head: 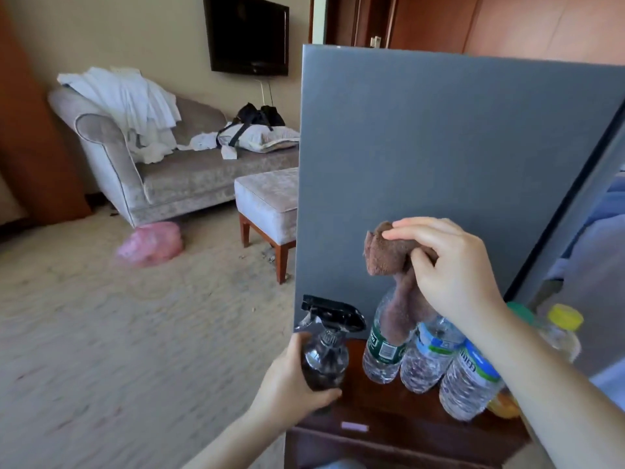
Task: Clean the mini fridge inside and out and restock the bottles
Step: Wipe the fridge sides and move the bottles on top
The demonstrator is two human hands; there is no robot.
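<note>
- Head view, the surface: a dark wooden cabinet top (pixel 389 411) carries the mini fridge (pixel 439 147), whose flat grey outer panel fills the middle and right of the picture; whether this panel is a side or the door cannot be told
- The room: pale patterned carpet (pixel 101 333) on the floor, a beige wall with a dark television (pixel 248 32) mounted on it, and reddish wooden doors (pixel 507 22) behind the fridge
- The right hand (pixel 449 269) holds a bunched brown cloth (pixel 389 252) against the lower part of the grey panel, fingers curled over it and the thumb pinching it from below; a tail of the cloth hangs down
- The left hand (pixel 291 384) is wrapped round the body of a clear spray bottle (pixel 326 350) with a black trigger head, at the left front corner of the cabinet top, just beside the panel's lower left corner
- Three clear water bottles (pixel 429 357) stand in a close row on the cabinet top, right in front of the panel; the cloth's tail drapes over the top of the leftmost one and hides its cap, and the right forearm crosses above the other two
- Behind that forearm, a yellow-capped bottle (pixel 561 330) and a green cap (pixel 521 311) show only in part
- Further off: a grey sofa (pixel 169 184) with white linen (pixel 135 96) heaped on its arm and a black bag (pixel 260 116) on the seat, a matching footstool (pixel 267 198) in front of it, and a pink plastic bag (pixel 150 243) on the carpet
</note>
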